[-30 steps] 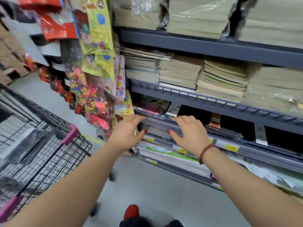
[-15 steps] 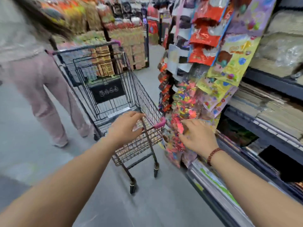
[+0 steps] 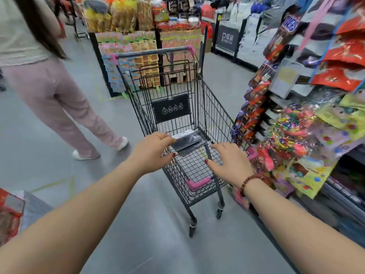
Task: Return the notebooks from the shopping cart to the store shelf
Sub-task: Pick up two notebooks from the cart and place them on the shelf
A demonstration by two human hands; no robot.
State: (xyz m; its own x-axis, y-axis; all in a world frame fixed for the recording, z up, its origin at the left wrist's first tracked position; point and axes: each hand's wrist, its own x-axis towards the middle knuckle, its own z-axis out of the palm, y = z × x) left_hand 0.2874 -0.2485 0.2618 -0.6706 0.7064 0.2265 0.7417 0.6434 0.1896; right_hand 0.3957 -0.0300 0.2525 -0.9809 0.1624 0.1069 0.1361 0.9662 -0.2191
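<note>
Black wire: saw the shopping cart [image 3: 213,119] standing mid-aisle, with dark notebooks [image 3: 187,144] stacked flat inside, toward its far end. Found left grip [image 3: 152,151] loosely wide, fingertips [image 3: 167,137] at the stack's left edge, contact unclear. Found right grip [image 3: 231,161] spread wide above the near basket, holding nothing. Saw store shelf [image 3: 343,198] at right.

Bare forearms, no sleeves; left hand [image 3: 151,150] wears gold ring [image 3: 159,136], right hand [image 3: 230,162] red-brown bead bracelet [image 3: 249,181], nails dark red.
</note>
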